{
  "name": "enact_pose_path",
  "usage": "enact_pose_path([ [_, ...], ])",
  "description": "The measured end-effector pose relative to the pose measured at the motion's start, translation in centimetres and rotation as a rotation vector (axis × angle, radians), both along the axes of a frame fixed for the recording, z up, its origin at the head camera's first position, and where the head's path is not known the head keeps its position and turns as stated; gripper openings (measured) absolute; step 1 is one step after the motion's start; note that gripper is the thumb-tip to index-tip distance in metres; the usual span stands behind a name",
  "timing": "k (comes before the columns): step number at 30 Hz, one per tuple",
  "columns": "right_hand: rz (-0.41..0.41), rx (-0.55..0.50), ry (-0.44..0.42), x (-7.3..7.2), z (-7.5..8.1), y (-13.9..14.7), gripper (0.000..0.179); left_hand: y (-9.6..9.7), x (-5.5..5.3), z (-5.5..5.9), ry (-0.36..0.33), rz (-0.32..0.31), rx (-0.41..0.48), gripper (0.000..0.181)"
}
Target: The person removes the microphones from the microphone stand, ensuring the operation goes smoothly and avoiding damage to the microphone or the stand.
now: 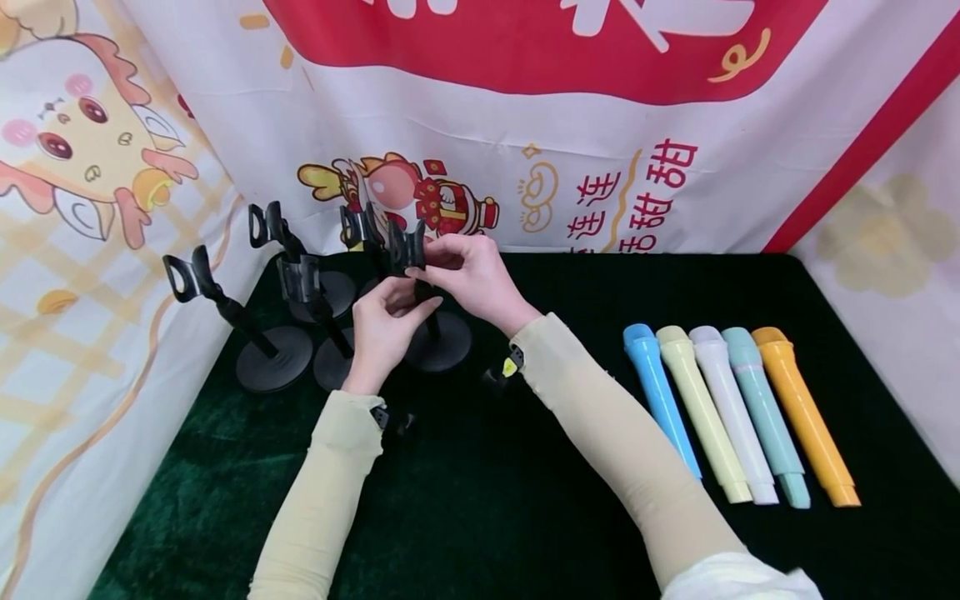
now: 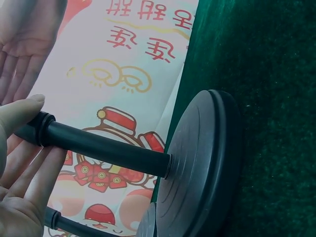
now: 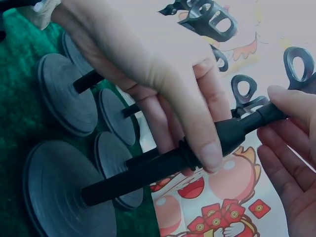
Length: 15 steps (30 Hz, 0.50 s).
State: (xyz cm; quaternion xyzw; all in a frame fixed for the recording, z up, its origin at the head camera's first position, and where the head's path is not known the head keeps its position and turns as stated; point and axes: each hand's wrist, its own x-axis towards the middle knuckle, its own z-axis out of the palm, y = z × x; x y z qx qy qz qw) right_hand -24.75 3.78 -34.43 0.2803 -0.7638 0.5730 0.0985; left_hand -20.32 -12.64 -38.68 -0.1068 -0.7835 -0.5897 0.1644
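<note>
Both hands are on a black desktop microphone stand (image 1: pixel 442 343) with a round base and a clip on top. My left hand (image 1: pixel 381 327) pinches the collar of its post (image 2: pixel 106 148) between thumb and fingers. Higher up, my right hand (image 1: pixel 476 279) pinches the neck just below the microphone clip (image 1: pixel 407 246). In the right wrist view, the left thumb lies along the black collar (image 3: pixel 228 137), and the right thumb presses the thin neck beside the clip. The stand's base rests on the dark green cloth.
Several similar black stands (image 1: pixel 273 360) stand close together on the left, their clips tilted up. To the right lie several microphones side by side: blue (image 1: pixel 660 392), cream, lavender, teal and orange (image 1: pixel 806 417). A printed cloth backdrop (image 1: pixel 480 117) rises behind the table (image 1: pixel 495 517).
</note>
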Motion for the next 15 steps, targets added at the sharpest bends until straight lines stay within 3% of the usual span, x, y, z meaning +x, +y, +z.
enact_pose_path([
  [8, 0.014, 0.048, -0.037, -0.1, -0.7, 0.1, 0.017, 0.0, 0.1, 0.0, -0.005, -0.002, 0.022, 0.023],
  [15, 0.007, 0.046, -0.035, -0.2, -1.2, 0.1, 0.016, -0.6, -1.6, -2.2, -0.004, 0.0, 0.025, 0.023],
])
